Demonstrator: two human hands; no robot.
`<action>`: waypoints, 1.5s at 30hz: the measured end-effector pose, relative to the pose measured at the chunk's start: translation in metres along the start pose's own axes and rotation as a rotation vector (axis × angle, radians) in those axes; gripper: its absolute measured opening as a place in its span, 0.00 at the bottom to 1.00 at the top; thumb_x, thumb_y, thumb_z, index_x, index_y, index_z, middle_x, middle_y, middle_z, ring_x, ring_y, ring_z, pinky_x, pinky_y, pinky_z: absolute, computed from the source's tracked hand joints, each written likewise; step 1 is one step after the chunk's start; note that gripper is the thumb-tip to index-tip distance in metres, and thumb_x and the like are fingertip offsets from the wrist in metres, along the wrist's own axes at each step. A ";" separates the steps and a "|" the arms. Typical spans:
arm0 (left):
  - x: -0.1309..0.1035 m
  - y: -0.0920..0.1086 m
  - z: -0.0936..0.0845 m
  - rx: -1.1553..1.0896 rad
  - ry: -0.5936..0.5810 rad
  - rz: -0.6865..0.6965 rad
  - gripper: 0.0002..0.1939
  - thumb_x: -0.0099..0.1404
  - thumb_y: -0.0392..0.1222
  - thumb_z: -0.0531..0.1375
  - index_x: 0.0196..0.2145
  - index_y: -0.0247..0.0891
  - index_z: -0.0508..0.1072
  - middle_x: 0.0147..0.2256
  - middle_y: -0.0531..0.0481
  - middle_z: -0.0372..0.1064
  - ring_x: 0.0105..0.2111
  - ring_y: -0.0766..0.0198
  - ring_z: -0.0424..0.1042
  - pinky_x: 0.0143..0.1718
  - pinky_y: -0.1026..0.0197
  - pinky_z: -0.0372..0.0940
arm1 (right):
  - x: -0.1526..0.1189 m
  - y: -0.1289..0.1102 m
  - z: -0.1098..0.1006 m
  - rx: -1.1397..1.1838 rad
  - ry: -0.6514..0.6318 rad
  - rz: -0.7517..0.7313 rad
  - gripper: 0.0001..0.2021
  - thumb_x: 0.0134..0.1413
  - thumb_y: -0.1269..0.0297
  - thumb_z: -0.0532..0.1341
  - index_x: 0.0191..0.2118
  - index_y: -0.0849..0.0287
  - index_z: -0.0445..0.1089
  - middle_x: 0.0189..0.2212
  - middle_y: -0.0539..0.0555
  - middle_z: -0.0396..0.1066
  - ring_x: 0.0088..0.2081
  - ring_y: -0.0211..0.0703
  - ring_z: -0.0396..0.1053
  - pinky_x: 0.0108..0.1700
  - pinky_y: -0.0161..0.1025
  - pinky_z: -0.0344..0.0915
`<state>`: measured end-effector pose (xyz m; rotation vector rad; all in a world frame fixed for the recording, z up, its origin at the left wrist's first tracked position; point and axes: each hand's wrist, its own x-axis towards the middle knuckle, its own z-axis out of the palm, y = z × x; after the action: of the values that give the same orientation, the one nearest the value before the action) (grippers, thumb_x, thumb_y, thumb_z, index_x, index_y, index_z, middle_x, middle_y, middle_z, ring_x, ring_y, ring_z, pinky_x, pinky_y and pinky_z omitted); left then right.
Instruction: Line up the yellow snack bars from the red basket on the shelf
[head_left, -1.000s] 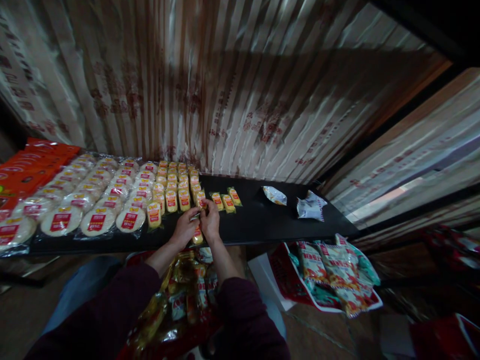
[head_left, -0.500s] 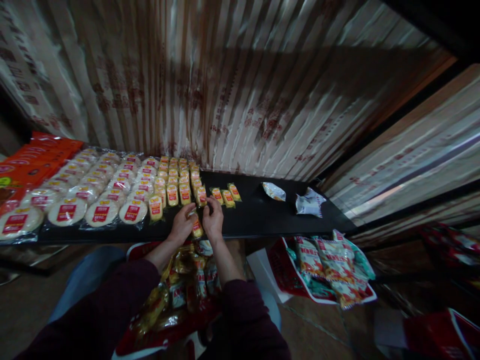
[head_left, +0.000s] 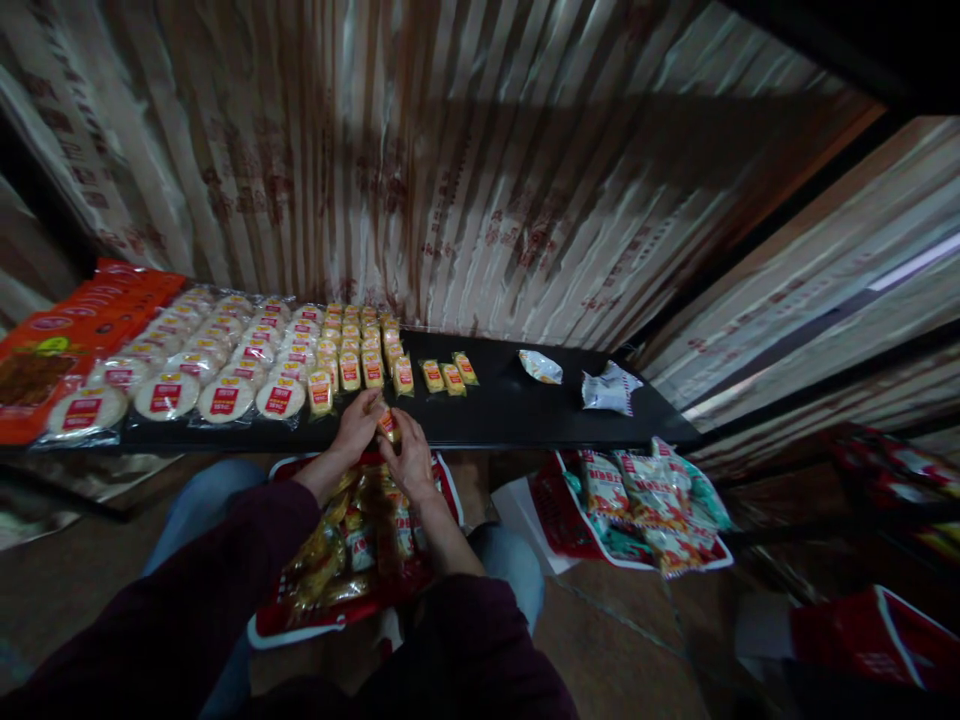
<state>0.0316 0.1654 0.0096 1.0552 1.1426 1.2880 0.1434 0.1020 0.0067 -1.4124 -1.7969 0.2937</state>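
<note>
Both my hands meet over the front edge of the black shelf (head_left: 495,420). Between them is a small wrapped snack cake (head_left: 388,424) in yellow packaging with a red label. My left hand (head_left: 358,425) has its fingers closed on the cake's left side, and my right hand (head_left: 409,458) grips it from the right. Just behind them stand rows of matching snack cakes (head_left: 373,368), the nearest one (head_left: 403,375) at the row's right front. Three more loose cakes (head_left: 453,378) lie a little to the right.
Round packaged rice crackers (head_left: 227,399) fill the shelf's left, beside an orange bag (head_left: 45,375). Two white packets (head_left: 540,366) lie to the right. Below are a red basket (head_left: 296,632) of wrapped snacks and another basket (head_left: 716,557) with snack bags. Printed sheeting (head_left: 465,200) hangs behind.
My hands have drawn back from the row toward the shelf's front edge and come together around one cake. A cake stands uncovered at the row's front. The view has shifted slightly.
</note>
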 end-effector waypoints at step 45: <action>-0.005 0.005 -0.014 0.566 -0.127 0.555 0.24 0.69 0.45 0.45 0.59 0.35 0.60 0.64 0.40 0.49 0.65 0.56 0.44 0.65 0.45 0.44 | 0.063 -0.006 0.041 0.119 0.130 0.158 0.20 0.56 0.71 0.49 0.54 0.59 0.66 0.53 0.58 0.67 0.57 0.44 0.60 0.59 0.46 0.56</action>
<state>0.0174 0.1601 0.0123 1.9488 1.1897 1.3100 0.1077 0.1677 0.0125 -1.4565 -1.5410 0.3759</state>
